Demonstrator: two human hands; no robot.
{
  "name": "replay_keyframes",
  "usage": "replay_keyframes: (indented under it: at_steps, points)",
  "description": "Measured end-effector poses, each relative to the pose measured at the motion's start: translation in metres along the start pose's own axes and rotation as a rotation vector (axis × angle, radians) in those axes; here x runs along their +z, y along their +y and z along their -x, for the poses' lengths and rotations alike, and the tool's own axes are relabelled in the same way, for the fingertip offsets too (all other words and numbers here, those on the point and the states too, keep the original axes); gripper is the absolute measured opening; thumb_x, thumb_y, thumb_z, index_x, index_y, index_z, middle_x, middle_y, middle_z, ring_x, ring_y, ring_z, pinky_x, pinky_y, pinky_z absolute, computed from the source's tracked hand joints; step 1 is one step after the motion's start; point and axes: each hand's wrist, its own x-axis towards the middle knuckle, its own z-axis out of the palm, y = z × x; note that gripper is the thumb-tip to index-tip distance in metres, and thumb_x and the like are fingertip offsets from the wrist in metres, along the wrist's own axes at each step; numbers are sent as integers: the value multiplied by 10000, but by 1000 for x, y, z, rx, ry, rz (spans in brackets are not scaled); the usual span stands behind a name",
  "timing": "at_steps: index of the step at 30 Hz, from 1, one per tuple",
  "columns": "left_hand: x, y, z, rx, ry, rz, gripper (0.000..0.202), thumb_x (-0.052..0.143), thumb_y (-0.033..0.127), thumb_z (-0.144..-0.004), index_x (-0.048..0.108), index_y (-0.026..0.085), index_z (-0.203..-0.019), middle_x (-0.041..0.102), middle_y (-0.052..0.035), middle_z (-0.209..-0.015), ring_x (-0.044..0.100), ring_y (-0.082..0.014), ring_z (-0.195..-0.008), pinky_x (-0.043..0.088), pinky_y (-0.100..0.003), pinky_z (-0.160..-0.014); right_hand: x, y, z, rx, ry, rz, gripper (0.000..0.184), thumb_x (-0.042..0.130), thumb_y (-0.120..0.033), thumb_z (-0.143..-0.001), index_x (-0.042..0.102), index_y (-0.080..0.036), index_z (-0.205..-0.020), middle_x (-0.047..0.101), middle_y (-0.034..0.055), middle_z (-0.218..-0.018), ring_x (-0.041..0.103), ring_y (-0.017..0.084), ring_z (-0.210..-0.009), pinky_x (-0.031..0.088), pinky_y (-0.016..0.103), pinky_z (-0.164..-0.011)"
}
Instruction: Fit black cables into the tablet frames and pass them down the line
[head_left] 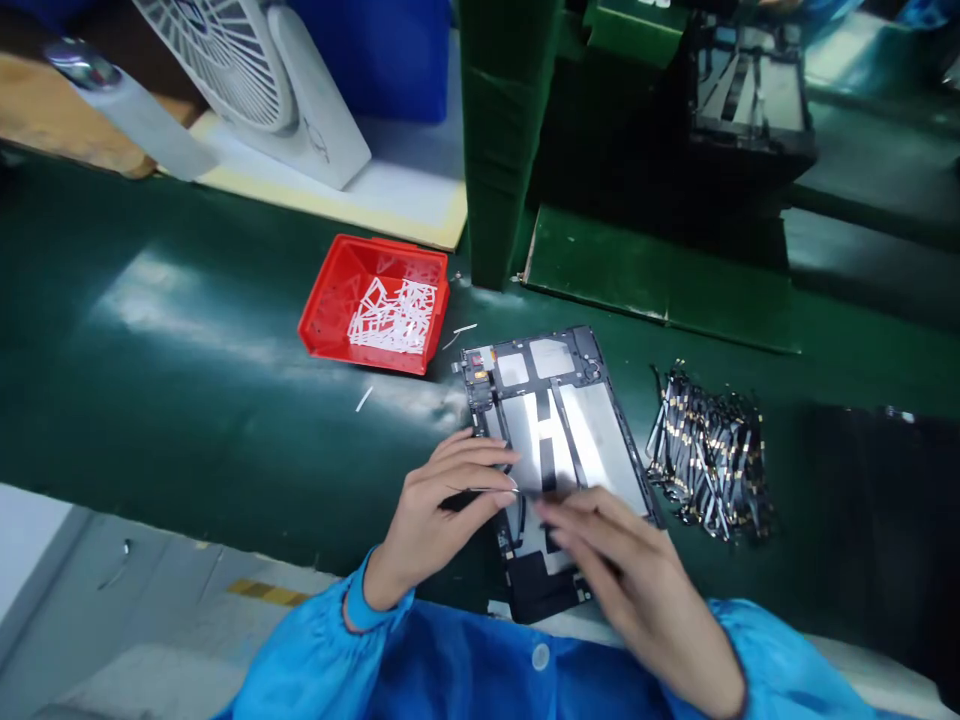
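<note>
A green bench (225, 440) spans the view, with a white fan (319, 110) at 11 o'clock. The opened tablet (600, 430) lies on the bench between the hands, inner side up, its long axis running from 11 to 5 o'clock. From the tablet, a red bin (316, 325) sits at 10 o'clock, and a pile of black ribbon cables (712, 455) lies just beside it at 3 o'clock.

The right hand (649, 575) comes in from 4 o'clock, its fingertips over the tablet's lower half; they are blurred, so I cannot tell whether they grip anything. The left hand (442, 500) comes in from 9 o'clock, thumb and forefinger pinching a thin metal tool (480, 490). The dark band (545, 455) down the tablet's middle lies at 1 o'clock from the left fingertips, with the right fingertips nearer its lower end.
</note>
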Motion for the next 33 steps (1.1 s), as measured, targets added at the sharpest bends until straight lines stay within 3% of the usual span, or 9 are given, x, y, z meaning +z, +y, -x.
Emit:
replay_keyframes:
  at_steps: [3,6,10,16,27,33]
  points:
    - [-1,-5,-4,22,-16,-13,44,724,209,-823,727,238,-855,775,-25,-918,711,-197,-942,471,-430,-1013,25,11,11,-129,150,-8,226,586,-57,-899,637,-186,-1078,637,53,-959,595,153,-883,528,281,-791]
    - [-1,-6,-4,22,-27,-25,37,720,220,-826,730,241,-855,775,-22,-891,712,-201,-926,479,-425,-993,34,16,11,-188,221,82,214,601,-25,-872,640,-168,-1026,652,66,-941,580,172,-877,523,322,-783]
    - [0,-6,-6,13,-6,-7,28,701,220,-840,726,233,-845,775,-21,-852,720,-197,-885,495,-415,-967,27,17,11,-214,187,225,181,564,-55,-900,652,-178,-999,633,71,-929,566,181,-887,524,332,-779]
    - [1,-8,-7,19,-2,3,29,703,206,-839,716,229,-851,772,-20,-853,716,-194,-889,489,-407,-961,27,18,9,-209,137,268,167,548,-54,-910,646,-159,-994,616,72,-907,557,178,-868,523,319,-767]
    - [0,-9,-6,33,-18,23,56,712,195,-833,714,236,-871,774,-11,-873,709,-190,-918,461,-397,-974,27,17,8,-161,138,169,178,559,-43,-904,630,-166,-1012,585,70,-906,529,170,-867,513,310,-751]
    - [1,-10,-6,39,-27,9,74,718,184,-829,710,236,-881,772,-6,-884,704,-184,-928,441,-392,-992,32,17,6,-171,98,215,189,534,-41,-922,627,-157,-1038,604,67,-941,538,176,-920,512,324,-837]
